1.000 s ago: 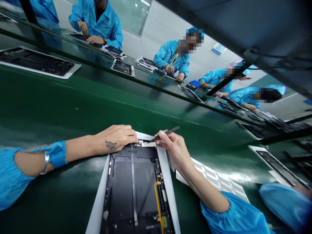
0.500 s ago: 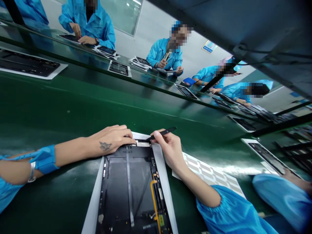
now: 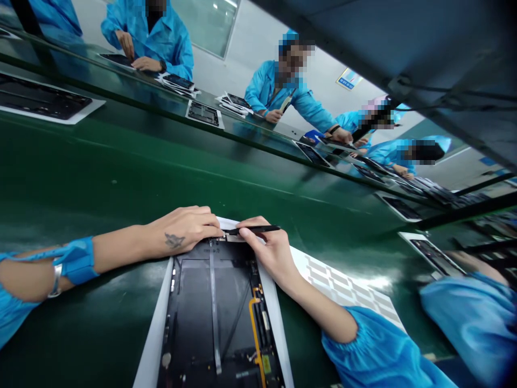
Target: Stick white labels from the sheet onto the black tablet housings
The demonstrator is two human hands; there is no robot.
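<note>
Currently, right hand [image 3: 271, 252] pinched on black tool [image 3: 264, 229]; left hand [image 3: 191, 229] curled just left, over device [image 3: 233, 280], hold hidden; weak pinch could let tool slip, scratching device.

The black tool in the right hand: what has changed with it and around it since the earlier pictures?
The right hand and black tool moved left along the far edge of the device, toward the left hand; the tool lies flatter. Opposite, a co-worker's arm now stretches rightward. The left hand stayed at that edge; the right still holds the tool.
</note>
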